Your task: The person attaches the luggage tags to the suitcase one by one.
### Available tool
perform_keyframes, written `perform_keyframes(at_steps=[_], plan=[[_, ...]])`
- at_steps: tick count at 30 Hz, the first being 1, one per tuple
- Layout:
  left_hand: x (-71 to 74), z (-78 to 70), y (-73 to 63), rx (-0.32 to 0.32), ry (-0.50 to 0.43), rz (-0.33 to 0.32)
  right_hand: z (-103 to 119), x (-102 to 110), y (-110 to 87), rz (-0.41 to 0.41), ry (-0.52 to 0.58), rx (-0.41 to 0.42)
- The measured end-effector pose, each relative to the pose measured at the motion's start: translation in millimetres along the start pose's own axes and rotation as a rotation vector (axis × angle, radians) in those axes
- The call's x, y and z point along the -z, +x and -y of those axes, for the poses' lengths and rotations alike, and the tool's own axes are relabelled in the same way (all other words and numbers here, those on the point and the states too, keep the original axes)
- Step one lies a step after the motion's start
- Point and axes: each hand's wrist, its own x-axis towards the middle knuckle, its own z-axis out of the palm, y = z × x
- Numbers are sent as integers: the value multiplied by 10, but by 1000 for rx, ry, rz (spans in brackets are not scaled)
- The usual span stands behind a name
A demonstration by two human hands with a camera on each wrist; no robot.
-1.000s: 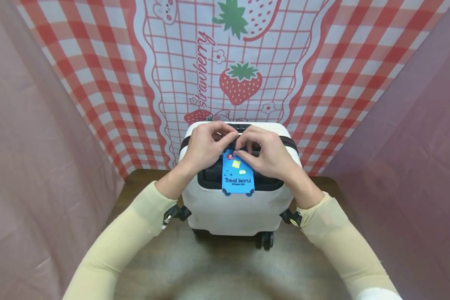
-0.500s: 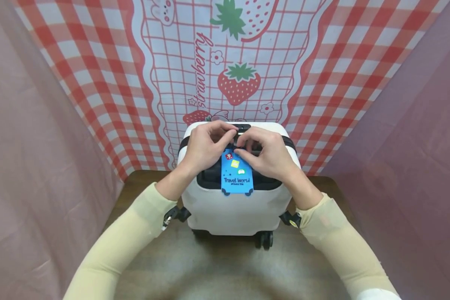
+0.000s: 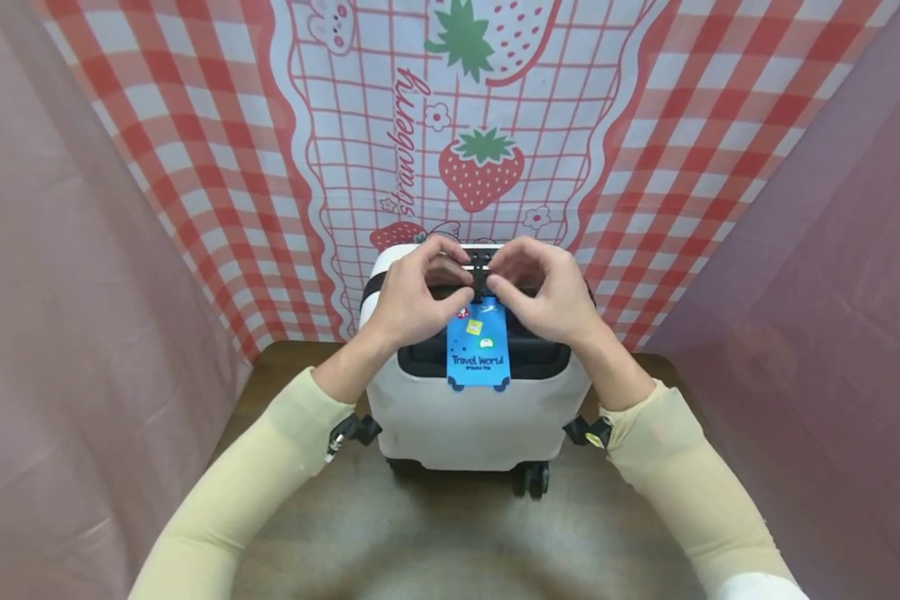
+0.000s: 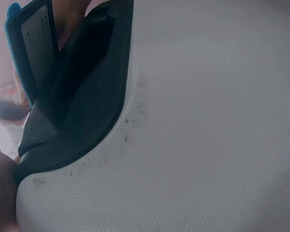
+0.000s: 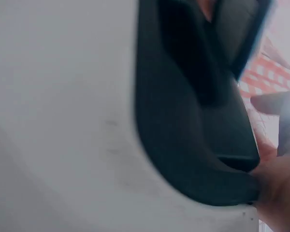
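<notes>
A white suitcase (image 3: 476,425) stands upright with its black recessed handle area (image 3: 540,358) facing me. On its front hangs a blue luggage tag (image 3: 478,360) printed "Travel World". Above the tag a short black strap (image 3: 480,279) runs up at the handle. My left hand (image 3: 412,296) pinches at this strap from the left, thumb low and fingers curled above. From the right, my right hand (image 3: 547,292) pinches at it too, its fingertips a little apart from the left ones. The strap's exact grip is small and partly hidden. In the left wrist view the tag (image 4: 38,48) stands out from the suitcase.
The suitcase is on a brown wooden table (image 3: 450,542), a black wheel (image 3: 531,479) showing below it. Close behind hangs a red-and-white checked strawberry cloth (image 3: 480,171). Pink curtains (image 3: 67,333) enclose both sides.
My right hand has moved slightly right and up, away from my left fingertips, so a gap with the black strap shows between them. The tag's top is less covered.
</notes>
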Motion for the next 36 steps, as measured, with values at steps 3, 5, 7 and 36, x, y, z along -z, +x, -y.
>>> perform_keyframes(at_steps=[3, 5, 7, 36], plan=[[2, -2, -2, -15, 44, 16, 14, 62, 84, 26, 134, -171], [-7, -4, 1, -15, 97, 16, 3, 83, 127, 52, 153, -225], [-22, -7, 5, -9, 138, 18, -32, 97, 139, 54, 159, -231], [-73, -94, 128, 2, 236, 34, -127, 54, -102, -252, 291, -36]])
